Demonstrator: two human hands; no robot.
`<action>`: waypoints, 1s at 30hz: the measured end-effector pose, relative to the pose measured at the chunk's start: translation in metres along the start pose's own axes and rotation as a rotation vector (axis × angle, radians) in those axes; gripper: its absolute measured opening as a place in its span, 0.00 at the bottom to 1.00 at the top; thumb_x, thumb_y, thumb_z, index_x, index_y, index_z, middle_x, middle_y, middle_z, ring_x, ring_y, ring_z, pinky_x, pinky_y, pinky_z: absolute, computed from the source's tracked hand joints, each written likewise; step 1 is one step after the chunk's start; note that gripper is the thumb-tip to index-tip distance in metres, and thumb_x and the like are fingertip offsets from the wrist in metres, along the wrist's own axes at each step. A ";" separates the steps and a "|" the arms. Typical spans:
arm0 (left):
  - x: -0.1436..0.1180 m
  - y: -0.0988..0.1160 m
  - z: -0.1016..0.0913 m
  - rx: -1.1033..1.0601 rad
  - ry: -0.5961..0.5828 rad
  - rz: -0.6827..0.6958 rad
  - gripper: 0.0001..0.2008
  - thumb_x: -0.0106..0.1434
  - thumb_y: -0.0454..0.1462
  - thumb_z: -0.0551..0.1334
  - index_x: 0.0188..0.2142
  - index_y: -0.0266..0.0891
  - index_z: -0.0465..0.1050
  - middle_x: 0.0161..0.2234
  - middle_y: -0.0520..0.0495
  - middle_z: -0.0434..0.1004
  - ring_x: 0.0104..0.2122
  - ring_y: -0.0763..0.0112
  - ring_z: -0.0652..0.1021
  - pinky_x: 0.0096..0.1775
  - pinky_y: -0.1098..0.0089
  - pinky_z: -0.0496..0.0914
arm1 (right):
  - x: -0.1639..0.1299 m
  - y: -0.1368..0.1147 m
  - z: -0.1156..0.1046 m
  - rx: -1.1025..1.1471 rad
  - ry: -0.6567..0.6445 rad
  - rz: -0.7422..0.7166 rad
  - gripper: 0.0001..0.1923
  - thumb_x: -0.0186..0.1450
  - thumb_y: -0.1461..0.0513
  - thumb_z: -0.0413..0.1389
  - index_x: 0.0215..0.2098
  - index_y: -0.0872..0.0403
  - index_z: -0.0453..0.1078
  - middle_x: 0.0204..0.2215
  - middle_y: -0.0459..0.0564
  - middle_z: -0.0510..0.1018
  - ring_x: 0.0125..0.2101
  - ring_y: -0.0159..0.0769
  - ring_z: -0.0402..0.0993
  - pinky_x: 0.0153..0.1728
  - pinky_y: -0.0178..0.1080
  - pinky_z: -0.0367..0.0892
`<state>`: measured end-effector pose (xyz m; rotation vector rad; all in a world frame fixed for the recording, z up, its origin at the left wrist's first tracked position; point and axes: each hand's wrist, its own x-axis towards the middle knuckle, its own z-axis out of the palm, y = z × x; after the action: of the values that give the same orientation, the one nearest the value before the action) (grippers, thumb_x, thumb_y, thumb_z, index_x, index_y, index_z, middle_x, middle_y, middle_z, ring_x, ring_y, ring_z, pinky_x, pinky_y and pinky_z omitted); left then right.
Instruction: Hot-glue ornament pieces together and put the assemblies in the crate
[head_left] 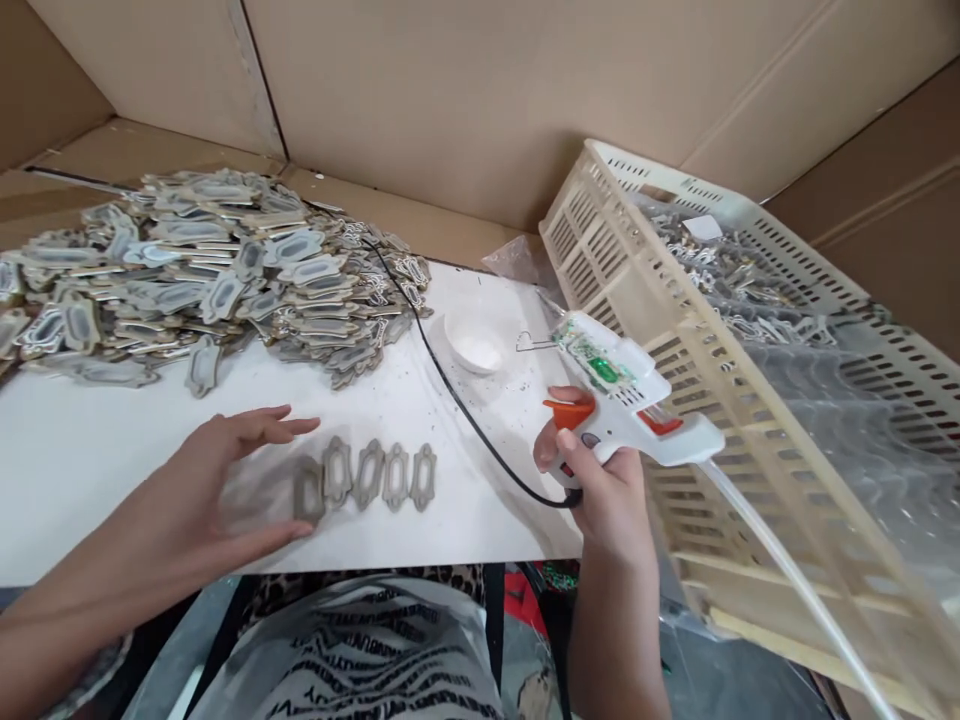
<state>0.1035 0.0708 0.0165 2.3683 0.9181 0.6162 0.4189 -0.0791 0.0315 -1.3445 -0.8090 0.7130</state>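
Observation:
My right hand (600,485) is wrapped round a white hot glue gun (622,390) with an orange trigger, its nozzle pointing left. A clear glue stick (787,580) trails from the back of the gun. My left hand (247,470) is spread over the white table at the left end of a short row of metal label frames (367,475). Its thumb tip is at the lower end of the leftmost label frame (308,492), which looks blurred; the fingers are apart above it. The frames in the row stand side by side, lengthwise toward me.
A large heap of similar frames (187,270) covers the back left. A white bowl (474,345) stands mid-table. The black cord (457,400) runs from the heap to the gun. At right a cream plastic crate (630,250) holds bagged metal pieces. Cardboard walls (450,100) enclose the back.

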 end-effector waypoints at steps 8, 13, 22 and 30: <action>-0.023 -0.023 0.018 0.121 -0.118 -0.067 0.34 0.49 0.54 0.70 0.54 0.54 0.68 0.56 0.46 0.75 0.60 0.41 0.70 0.65 0.41 0.50 | 0.032 -0.015 0.037 -0.051 -0.049 -0.002 0.12 0.59 0.58 0.63 0.41 0.53 0.75 0.20 0.39 0.72 0.20 0.29 0.66 0.22 0.34 0.64; -0.028 -0.014 0.018 0.080 -0.093 -0.094 0.25 0.53 0.50 0.68 0.50 0.54 0.66 0.52 0.51 0.79 0.55 0.46 0.75 0.66 0.41 0.49 | 0.046 -0.015 0.047 -0.065 -0.041 -0.026 0.16 0.58 0.58 0.65 0.44 0.52 0.74 0.20 0.39 0.71 0.19 0.28 0.65 0.22 0.34 0.64; 0.042 0.054 0.019 -0.074 0.130 -0.105 0.23 0.52 0.49 0.71 0.44 0.47 0.68 0.47 0.49 0.81 0.44 0.56 0.82 0.44 0.59 0.77 | 0.029 -0.004 0.076 0.017 -0.148 0.147 0.19 0.55 0.55 0.66 0.42 0.53 0.72 0.21 0.39 0.71 0.21 0.29 0.65 0.26 0.36 0.66; 0.072 0.078 0.044 -0.196 0.147 0.042 0.21 0.57 0.44 0.69 0.47 0.48 0.63 0.51 0.50 0.78 0.43 0.63 0.82 0.40 0.66 0.76 | 0.028 0.003 0.078 0.128 -0.142 0.207 0.17 0.54 0.56 0.66 0.40 0.52 0.72 0.24 0.40 0.74 0.22 0.28 0.65 0.25 0.34 0.65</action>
<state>0.2140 0.0595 0.0467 2.1950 0.8307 0.8651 0.3694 -0.0130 0.0348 -1.2835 -0.7295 1.0159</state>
